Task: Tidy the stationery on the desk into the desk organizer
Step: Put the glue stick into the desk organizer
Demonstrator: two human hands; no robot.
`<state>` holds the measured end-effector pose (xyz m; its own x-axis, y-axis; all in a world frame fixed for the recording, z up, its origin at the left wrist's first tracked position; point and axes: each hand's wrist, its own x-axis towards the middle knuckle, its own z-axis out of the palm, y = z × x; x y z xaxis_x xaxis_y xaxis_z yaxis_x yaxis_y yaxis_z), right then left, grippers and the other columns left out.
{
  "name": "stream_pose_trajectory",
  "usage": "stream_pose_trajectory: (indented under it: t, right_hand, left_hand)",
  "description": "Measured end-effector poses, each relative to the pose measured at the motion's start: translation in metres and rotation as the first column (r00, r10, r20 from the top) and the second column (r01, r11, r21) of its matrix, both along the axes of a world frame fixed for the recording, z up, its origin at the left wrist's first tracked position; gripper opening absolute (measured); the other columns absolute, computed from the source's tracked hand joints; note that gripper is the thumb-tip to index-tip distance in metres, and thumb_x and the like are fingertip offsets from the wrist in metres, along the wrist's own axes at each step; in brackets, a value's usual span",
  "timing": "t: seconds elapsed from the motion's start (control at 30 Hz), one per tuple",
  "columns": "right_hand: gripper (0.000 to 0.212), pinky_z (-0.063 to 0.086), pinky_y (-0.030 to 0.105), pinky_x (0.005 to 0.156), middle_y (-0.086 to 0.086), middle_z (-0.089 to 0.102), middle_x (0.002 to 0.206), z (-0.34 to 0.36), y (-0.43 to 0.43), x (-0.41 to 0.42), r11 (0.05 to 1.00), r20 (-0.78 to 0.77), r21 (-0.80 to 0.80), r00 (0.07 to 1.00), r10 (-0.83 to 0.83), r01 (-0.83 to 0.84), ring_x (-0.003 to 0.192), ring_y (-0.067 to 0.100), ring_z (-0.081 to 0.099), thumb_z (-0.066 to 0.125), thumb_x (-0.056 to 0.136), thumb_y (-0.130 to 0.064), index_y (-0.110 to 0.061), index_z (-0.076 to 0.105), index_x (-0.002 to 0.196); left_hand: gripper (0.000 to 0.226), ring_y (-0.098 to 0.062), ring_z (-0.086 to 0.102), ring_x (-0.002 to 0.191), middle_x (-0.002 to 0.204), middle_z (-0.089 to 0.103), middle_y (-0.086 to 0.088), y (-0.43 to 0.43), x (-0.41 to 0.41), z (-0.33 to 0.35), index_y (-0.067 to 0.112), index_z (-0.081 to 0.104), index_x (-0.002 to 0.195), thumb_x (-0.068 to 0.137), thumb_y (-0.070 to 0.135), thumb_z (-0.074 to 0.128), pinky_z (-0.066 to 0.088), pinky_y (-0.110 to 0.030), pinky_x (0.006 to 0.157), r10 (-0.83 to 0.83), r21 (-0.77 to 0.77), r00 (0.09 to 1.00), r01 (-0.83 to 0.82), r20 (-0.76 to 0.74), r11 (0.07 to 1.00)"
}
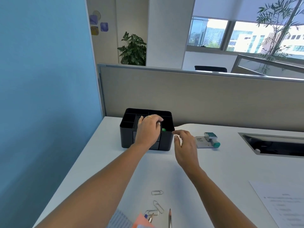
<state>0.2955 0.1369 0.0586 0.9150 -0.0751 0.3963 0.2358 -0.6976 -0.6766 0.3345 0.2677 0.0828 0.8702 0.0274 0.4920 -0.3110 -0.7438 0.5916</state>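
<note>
Black desk organizer [146,129] sits mid-frame on the white worktop [102,155]. Left hand [148,129] is draped over its top, fingers curled, can't tell if they're holding anything. Right hand [185,143] hovers just right, fingers loose, empty. Paper clips [157,203] and a pencil [170,218] lie bottom center.

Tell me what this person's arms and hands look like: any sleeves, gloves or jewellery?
Both forearms are bare as far as the picture shows: no sleeves, gloves, watch or bracelets. The left hand wears a thin gold-coloured ring on one finger. The right hand shows no ring or other jewellery from this side. The fingernails look short and unpainted.
</note>
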Motion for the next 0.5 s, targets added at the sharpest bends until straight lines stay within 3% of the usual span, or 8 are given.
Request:
stream_pose_trajectory:
  t: [0.23, 0.5]
  right_hand:
    - [0.025, 0.031, 0.017, 0.092, -0.001, 0.051, 0.129, -0.015, 0.003, -0.065, 0.999, -0.125, 0.012, 0.991, 0.037, -0.036, 0.118, 0.013, 0.045, 0.040, 0.098, -0.020, -0.017, 0.055, 0.117]
    - [0.022, 0.039, 0.021, 0.092, -0.005, 0.049, 0.127, -0.044, 0.000, -0.145, 0.990, -0.237, -0.046, 0.964, 0.120, -0.135, 0.118, 0.012, 0.046, 0.046, 0.095, -0.022, -0.019, 0.056, 0.115]
  left_hand:
    - [0.024, -0.020, 0.055, 0.114, 0.121, 0.062, -0.005, 0.014, -0.069, -0.013, 0.011, 0.062, 0.113, 0.091, 0.011, 0.051, 0.036, -0.047, 0.107, 0.022, -0.103, 0.995, -0.032, -0.099, 0.994]
    - [0.023, -0.021, 0.052, 0.116, 0.123, 0.060, -0.004, 0.041, -0.153, -0.033, 0.014, 0.061, 0.112, 0.092, 0.015, 0.050, 0.037, -0.031, 0.103, 0.064, -0.095, 0.969, -0.088, -0.238, 0.992]
